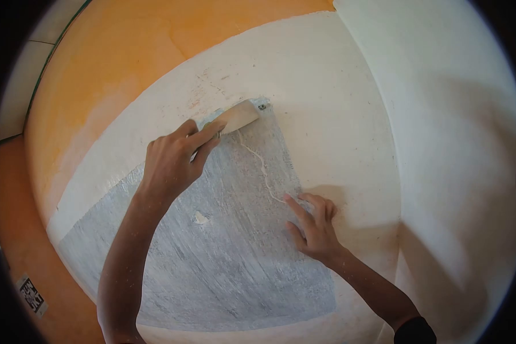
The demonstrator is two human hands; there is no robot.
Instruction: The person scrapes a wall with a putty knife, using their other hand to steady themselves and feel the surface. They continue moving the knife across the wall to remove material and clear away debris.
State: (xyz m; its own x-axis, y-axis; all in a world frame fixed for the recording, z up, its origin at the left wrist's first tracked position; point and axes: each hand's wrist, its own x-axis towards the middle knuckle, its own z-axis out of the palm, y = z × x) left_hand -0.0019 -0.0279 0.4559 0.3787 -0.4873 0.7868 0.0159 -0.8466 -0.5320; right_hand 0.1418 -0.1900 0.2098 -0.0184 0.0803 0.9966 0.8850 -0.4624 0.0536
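My left hand (175,155) grips a putty knife (239,117), its wide blade lying against the wall near the top of a grey-blue patch (212,269). From just below the blade, a thin white wavy line (264,170) runs down the patch. At that line's lower end rests the index fingertip of my right hand (315,226). The thumb of this hand is spread away and the other fingers are partly bent, with nothing held. A small dark spot (262,107) shows at the patch's upper corner, right by the blade. Lower on the patch is a small white fleck (200,218).
White wall (350,132) surrounds the patch, with orange paint (126,51) above and to the left. A corner joins another white wall (453,172) on the right. On the orange surface at lower left is a black-and-white sticker (32,295).
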